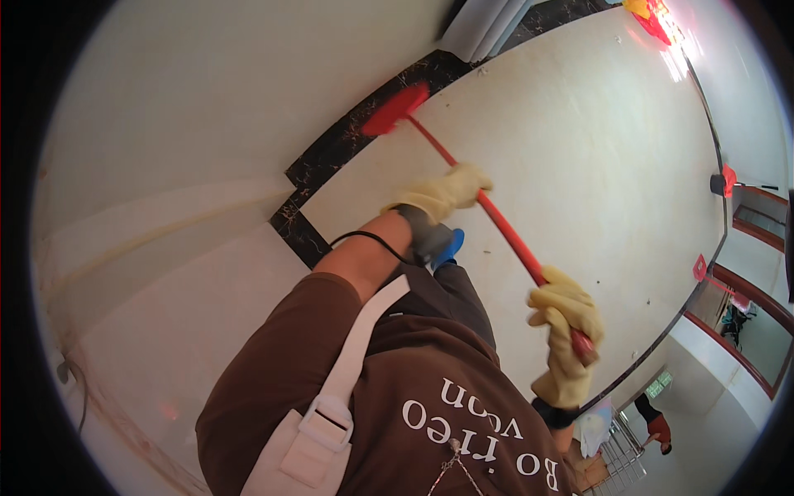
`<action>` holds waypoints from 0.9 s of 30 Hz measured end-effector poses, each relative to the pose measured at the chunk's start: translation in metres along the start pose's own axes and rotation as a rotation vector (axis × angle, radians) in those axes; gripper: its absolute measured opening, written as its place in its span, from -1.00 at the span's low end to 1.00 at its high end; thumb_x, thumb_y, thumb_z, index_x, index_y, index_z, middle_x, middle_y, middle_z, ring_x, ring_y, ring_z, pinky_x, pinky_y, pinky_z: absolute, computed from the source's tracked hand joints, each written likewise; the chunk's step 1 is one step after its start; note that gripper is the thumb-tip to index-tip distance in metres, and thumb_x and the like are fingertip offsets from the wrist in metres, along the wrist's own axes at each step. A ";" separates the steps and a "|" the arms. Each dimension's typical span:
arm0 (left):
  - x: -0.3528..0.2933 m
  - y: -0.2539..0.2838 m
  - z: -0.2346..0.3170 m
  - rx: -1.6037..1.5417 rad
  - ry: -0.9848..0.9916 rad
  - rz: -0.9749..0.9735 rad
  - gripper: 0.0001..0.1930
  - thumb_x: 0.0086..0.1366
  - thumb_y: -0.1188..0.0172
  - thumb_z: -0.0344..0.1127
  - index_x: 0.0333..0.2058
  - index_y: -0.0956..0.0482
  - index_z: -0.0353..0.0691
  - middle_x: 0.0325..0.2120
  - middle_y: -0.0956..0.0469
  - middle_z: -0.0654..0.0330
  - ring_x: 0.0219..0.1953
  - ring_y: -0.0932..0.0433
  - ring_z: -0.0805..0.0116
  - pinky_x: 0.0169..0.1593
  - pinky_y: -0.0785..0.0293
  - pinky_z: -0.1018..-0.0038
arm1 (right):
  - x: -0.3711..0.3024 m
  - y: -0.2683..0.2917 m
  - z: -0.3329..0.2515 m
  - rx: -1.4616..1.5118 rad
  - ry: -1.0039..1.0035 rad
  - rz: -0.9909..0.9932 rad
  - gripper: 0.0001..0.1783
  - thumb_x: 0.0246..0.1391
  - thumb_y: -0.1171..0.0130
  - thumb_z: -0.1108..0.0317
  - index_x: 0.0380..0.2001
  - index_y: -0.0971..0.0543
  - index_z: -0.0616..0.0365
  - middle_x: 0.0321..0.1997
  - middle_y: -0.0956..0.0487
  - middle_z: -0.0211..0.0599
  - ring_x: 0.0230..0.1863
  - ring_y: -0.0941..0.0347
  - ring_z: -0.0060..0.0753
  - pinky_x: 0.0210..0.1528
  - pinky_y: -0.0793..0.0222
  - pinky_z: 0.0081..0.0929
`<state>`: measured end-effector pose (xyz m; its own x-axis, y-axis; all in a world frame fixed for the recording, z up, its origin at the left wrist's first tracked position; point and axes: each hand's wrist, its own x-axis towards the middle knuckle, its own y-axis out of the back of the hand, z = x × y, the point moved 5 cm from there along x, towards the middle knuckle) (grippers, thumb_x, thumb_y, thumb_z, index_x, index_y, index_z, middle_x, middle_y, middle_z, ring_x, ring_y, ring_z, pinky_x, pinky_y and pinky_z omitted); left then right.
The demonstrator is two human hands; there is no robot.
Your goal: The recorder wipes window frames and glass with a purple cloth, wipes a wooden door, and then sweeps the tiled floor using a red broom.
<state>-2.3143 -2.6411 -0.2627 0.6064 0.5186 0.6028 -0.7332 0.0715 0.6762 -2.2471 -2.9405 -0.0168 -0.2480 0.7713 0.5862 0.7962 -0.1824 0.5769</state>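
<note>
A broom with a red head (397, 109) and a long red handle (509, 230) slants across the view. Its head is blurred, at the dark marbled border along the foot of the wall. Around the middle of the handle my left hand (447, 192), in a pale yellow rubber glove, is closed. My right hand (569, 322), gloved alike, wraps the handle near its end, which pokes out beside the palm. Below my left wrist, a blue shoe (447, 248) shows on the floor.
Pale floor (595, 149) with small dark specks spreads ahead and right. A grey curtain (486, 29) hangs at the top. Along the right edge are a red-and-dark dustpan (728, 180) and a pink dustpan (700, 266). Another person (657, 426) is at lower right, by a metal rack (620, 459).
</note>
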 end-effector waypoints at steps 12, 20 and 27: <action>0.031 0.051 0.176 -0.085 0.088 -0.058 -0.78 -0.05 -0.40 -0.43 -0.36 -0.68 -0.03 -0.40 -0.68 0.11 -0.23 -0.67 -0.03 -0.13 -0.56 0.11 | -0.042 0.125 -0.043 0.350 0.429 0.075 -0.66 0.27 -0.07 0.41 -0.62 -0.57 0.15 -0.68 -0.60 -0.45 -0.83 -0.19 -0.55 -0.71 -0.11 -0.55; -0.128 0.012 0.008 -0.086 0.391 0.016 -0.78 -0.10 -0.35 -0.47 -0.49 -0.51 -0.02 -0.48 -0.55 0.16 -0.32 -0.59 -0.04 -0.19 -0.50 0.13 | -0.007 -0.010 0.033 0.481 -0.114 -0.152 -0.80 0.11 -0.29 0.42 -0.30 -0.73 0.37 -0.35 -0.68 -0.17 -0.21 -0.63 -0.03 0.03 -0.54 -0.09; -0.066 -0.057 0.083 -0.138 0.064 0.211 -0.78 -0.10 -0.32 -0.50 -0.47 -0.50 -0.06 -0.50 -0.50 0.14 -0.33 -0.54 -0.01 -0.27 -0.44 0.13 | -0.033 0.022 -0.016 0.099 0.060 -0.197 -0.78 0.09 -0.28 0.33 -0.39 -0.73 0.31 -0.57 -0.59 -0.30 -0.34 -0.54 -0.13 -0.10 -0.52 -0.11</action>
<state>-2.2869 -2.7498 -0.3058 0.4179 0.5867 0.6936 -0.8794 0.0695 0.4711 -2.2298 -2.9800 -0.0144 -0.4340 0.7481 0.5019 0.7788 0.0315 0.6265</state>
